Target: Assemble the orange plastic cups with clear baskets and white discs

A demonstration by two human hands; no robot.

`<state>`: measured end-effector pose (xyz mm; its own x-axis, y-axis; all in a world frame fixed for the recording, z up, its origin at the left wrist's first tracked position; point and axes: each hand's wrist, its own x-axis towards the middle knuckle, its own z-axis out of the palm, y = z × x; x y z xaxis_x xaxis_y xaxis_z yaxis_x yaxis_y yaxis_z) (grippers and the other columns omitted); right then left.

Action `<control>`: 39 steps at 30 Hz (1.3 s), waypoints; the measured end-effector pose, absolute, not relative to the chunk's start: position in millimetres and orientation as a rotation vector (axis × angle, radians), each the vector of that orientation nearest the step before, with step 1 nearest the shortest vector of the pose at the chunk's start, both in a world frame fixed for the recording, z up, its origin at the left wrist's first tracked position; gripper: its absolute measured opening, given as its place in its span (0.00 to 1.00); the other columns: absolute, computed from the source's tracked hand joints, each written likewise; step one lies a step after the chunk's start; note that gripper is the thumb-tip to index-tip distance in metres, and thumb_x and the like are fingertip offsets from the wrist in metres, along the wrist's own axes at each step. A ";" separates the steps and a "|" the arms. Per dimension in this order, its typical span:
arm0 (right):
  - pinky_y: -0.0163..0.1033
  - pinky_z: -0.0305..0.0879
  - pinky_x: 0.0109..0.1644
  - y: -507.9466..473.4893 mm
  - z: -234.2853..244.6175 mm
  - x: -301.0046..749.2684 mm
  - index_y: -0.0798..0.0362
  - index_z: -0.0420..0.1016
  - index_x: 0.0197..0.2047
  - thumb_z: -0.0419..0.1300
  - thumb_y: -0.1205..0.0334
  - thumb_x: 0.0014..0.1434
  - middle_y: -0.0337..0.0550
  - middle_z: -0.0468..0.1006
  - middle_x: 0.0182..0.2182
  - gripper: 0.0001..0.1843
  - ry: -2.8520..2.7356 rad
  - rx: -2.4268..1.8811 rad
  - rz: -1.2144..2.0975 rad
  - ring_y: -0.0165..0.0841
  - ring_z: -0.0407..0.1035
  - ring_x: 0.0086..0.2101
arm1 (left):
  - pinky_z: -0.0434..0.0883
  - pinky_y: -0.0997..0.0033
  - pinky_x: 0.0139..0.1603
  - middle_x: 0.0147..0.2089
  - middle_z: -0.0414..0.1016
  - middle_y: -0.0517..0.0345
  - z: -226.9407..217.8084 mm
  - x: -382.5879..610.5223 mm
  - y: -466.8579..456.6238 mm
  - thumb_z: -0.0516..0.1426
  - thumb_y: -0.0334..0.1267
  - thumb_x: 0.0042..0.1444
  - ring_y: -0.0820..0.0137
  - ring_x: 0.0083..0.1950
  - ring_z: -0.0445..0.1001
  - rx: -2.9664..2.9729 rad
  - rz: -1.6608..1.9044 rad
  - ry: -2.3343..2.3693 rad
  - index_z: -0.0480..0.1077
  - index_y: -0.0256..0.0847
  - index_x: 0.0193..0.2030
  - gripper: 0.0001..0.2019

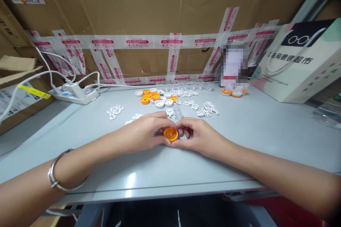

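An orange round plastic cap [171,134] is held between my two hands just above the grey tabletop, its hollow side facing me. My left hand [153,129] grips its left edge with thumb and fingers. From the other side, my right hand [198,134] pinches the right edge, fingers curled. Right behind the hands lie a small white plastic part [169,112] and a clear plastic cup [178,114]. Farther back is a cluster of orange caps [145,100] and white caps [159,104].
White pronged pieces [115,111] lie to the left, white wheel-like parts [207,109] to the right. Assembled orange-and-clear pieces [236,91] stand at the back right. A power strip [74,94] with cables, a paper bag [295,60] and a large cardboard box [149,7] border the table.
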<state>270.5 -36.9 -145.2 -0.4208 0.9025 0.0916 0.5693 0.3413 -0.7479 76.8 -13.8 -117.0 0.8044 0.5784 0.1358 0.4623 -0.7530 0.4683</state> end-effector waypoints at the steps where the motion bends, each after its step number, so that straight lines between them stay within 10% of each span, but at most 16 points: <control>1: 0.31 0.53 0.27 -37.0 -145.3 270.6 0.54 0.74 0.34 0.64 0.52 0.45 0.34 0.64 0.24 0.16 -2.118 -1.283 0.871 0.26 0.57 0.25 | 0.65 0.73 0.41 0.40 0.69 0.56 -117.5 76.6 -13.0 0.57 0.33 0.54 0.70 0.40 0.69 2.567 0.379 0.775 0.70 0.45 0.49 0.15; 23: 0.31 0.62 0.31 -34.7 -146.3 277.9 0.55 0.71 0.43 0.68 0.58 0.43 0.37 0.69 0.28 0.23 -2.114 -1.165 0.862 0.26 0.62 0.28 | 0.70 0.71 0.42 0.41 0.75 0.53 -130.9 75.4 -4.7 0.60 0.36 0.48 0.68 0.41 0.73 2.023 0.455 0.781 0.71 0.37 0.49 0.19; 39: 0.29 0.69 0.39 -46.2 -145.3 278.7 0.51 0.68 0.39 0.60 0.66 0.55 0.36 0.77 0.34 0.08 -2.030 -0.829 0.340 0.25 0.73 0.33 | 0.67 0.72 0.47 0.44 0.76 0.56 -124.4 74.7 -3.1 0.59 0.38 0.53 0.71 0.44 0.73 1.564 0.539 0.642 0.72 0.42 0.46 0.13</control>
<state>278.7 -46.2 -145.3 -0.3796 0.6702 0.6378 0.4258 0.7386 -0.5227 74.7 -3.1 -124.4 0.7319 0.6807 -0.0321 0.0857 -0.0452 0.9953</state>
